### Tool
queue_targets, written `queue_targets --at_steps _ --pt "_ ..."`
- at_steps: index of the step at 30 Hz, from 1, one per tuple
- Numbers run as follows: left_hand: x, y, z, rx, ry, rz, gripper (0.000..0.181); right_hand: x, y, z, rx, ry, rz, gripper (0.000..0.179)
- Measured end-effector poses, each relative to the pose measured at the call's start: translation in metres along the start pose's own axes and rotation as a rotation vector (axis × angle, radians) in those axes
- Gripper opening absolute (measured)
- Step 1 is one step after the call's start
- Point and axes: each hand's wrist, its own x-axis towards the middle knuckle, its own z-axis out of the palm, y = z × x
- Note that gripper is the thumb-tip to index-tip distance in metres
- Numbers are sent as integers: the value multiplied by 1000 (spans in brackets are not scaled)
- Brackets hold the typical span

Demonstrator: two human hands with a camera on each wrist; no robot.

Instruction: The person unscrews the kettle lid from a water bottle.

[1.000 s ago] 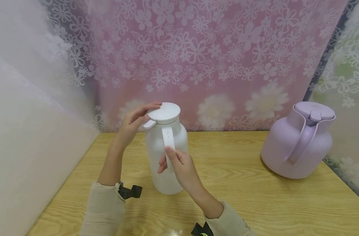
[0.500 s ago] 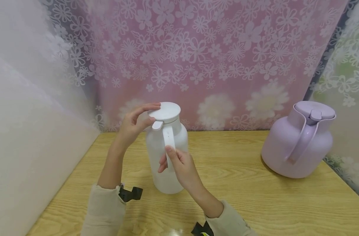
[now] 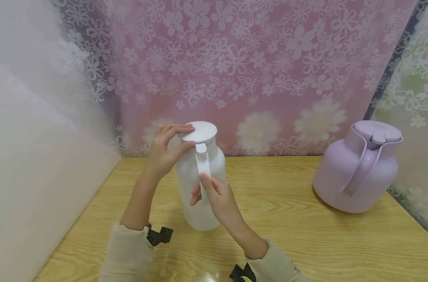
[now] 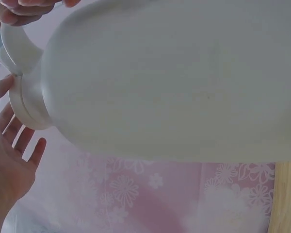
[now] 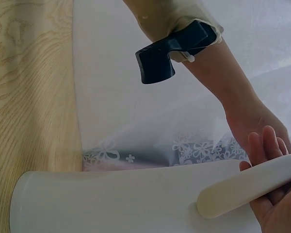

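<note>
Recorder: Which parts are you touching, and how?

Observer: Your left hand (image 3: pixel 162 154) holds the lid (image 3: pixel 204 132) of the white jug (image 3: pixel 187 180), fingertips on its top face, thumb at its rim beside the tab (image 3: pixel 201 148). Your right hand (image 3: pixel 219 197) grips the handle (image 3: pixel 204 167), thumb in front, fingers wrapped behind.

Recorder: Where does that jug stand?

Observer: Upright on the table (image 3: pixel 277 219), in front of you and left of the purple jug (image 3: pixel 331 176). The two are well apart. The tab sits directly above the handle's top.

Recorder: Materials and shapes?

Observer: White jug: smooth, matte surface; tall, cylinder-like body, rounded shoulders, short neck. Lid: flat disc. Tab: short, round-ended. Handle: slim strip, rounded lower end. Purple jug: squat, round-bellied, smooth, with a slanting handle facing you. Table: yellowish, wood-grained. Behind it, a pink curtain (image 3: pixel 256 70) printed with pale flowers, some outlined, some solid. Your sleeves (image 3: pixel 127 250): beige cloth, wrinkled near the cuffs.

Recorder: Counts?

Observer: Two jugs, one white, one purple, each with one lid and one handle. Your two hands, both on the white jug. Two sleeves. Two black brackets (image 3: pixel 160 236), one at each wrist.
</note>
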Motion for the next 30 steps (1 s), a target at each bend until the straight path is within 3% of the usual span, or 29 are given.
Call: queue_targets --at_steps 13,19,23,30 --pt "7 10 13 275 141 192 33 0 1 -1 -1 -9 0 39" --pt "12 13 19 397 183 222 36 0 0 -1 1 -5 -6 39" --pt "17 18 24 490 187 243 38 0 0 -1 -3 -5 -4 39" --pt "24 27 32 653 129 267 37 0 0 0 8 -12 -2 39"
